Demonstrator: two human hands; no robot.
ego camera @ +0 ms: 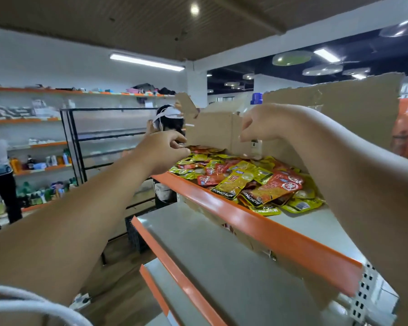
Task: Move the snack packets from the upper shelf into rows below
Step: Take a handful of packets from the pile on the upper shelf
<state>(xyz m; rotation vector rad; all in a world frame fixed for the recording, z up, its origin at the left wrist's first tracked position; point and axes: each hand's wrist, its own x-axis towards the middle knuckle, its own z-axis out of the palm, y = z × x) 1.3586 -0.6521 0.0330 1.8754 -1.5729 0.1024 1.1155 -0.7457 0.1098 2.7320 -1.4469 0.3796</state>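
Foil snack packets (245, 182) lie heaped on the upper shelf (222, 205), centre right. Our left hand (165, 152) pinches one packet's edge in a narrow grip; of our right hand (262, 124) we cannot tell the grip. Slick foil could slip free and miss the lower shelf (210, 250).

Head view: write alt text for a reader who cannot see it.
Two arms reach to an orange-edged upper shelf heaped with red and yellow snack packets. The left hand pinches a packet at the heap's far end; the right hand hovers curled above the heap, beside torn cardboard.
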